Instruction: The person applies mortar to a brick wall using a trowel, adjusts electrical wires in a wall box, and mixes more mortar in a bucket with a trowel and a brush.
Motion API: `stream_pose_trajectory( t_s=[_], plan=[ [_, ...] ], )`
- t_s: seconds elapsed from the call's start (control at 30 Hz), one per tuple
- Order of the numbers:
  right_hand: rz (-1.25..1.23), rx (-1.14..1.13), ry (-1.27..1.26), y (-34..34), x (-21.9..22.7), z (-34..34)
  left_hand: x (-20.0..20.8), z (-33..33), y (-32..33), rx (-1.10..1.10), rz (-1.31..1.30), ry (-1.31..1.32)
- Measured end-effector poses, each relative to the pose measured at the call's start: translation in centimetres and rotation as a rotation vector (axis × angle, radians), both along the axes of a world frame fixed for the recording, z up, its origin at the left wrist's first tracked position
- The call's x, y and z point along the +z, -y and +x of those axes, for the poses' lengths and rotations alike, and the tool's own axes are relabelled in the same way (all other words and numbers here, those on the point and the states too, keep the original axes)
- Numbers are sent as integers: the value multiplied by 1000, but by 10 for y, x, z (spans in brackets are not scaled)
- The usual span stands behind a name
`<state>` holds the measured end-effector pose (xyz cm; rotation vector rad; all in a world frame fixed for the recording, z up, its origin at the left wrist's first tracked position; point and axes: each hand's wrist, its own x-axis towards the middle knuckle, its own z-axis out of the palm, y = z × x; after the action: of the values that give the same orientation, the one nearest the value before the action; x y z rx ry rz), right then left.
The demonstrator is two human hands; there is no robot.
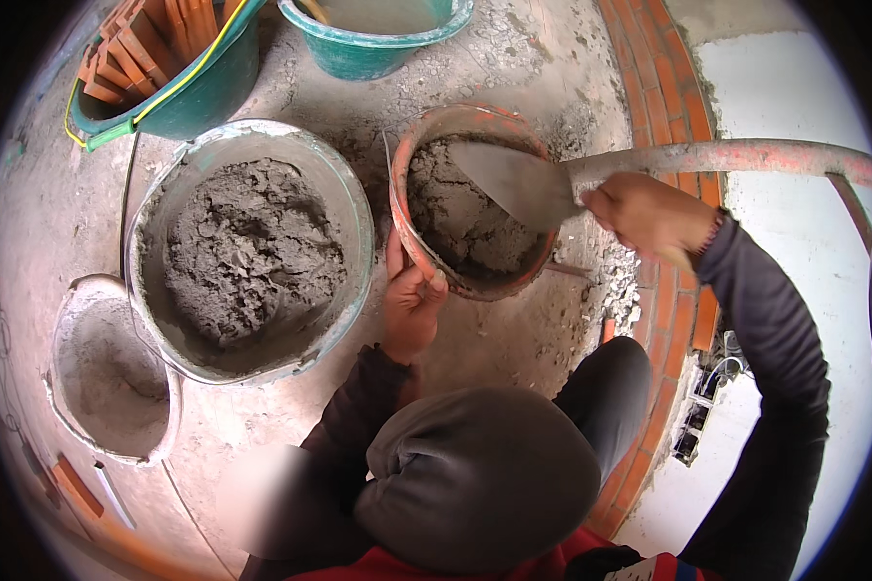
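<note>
Here the left hand [412, 308] steadies the tilted orange bucket [455, 276] by its near rim, its grip closed on that rim, while the right hand [649, 215] holds the trowel [521, 184] with its blade over the mortar [465, 228] inside. The bucket sits on the floor just beside the large grey mortar tub [354, 223]. Ideally the blade scrapes along the wall, bucket held firm.

The small bucket [470, 198] stands on the floor [513, 339], with the left hand [412, 305] on its near rim and the trowel [523, 184], held by the right hand [649, 213], over the mortar in it. Left of it stands a large tub [252, 252] of mortar, and farther left a basin [107, 373]; behind them stand a brick-filled bucket [165, 68] and another pail [378, 34]
</note>
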<state>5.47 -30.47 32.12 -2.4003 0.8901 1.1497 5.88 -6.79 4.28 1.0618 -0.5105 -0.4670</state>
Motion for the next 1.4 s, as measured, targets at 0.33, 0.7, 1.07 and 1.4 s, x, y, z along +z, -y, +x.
stream_pose_trajectory(
  t_s=[0.33,0.7,1.07,1.4],
  plan=[
    [-262,506,129,-7,13,-45,18,-1,-30,-108,204,-180],
    [-340,191,683,-15,-89,-156,83,-22,-183,-845,33,-788],
    [-169,51,898,-19,-87,-163,56,-49,-293,442,308,-718],
    [-238,-35,693,56,-88,-178,83,75,-420,1198,327,-625]
  ],
)
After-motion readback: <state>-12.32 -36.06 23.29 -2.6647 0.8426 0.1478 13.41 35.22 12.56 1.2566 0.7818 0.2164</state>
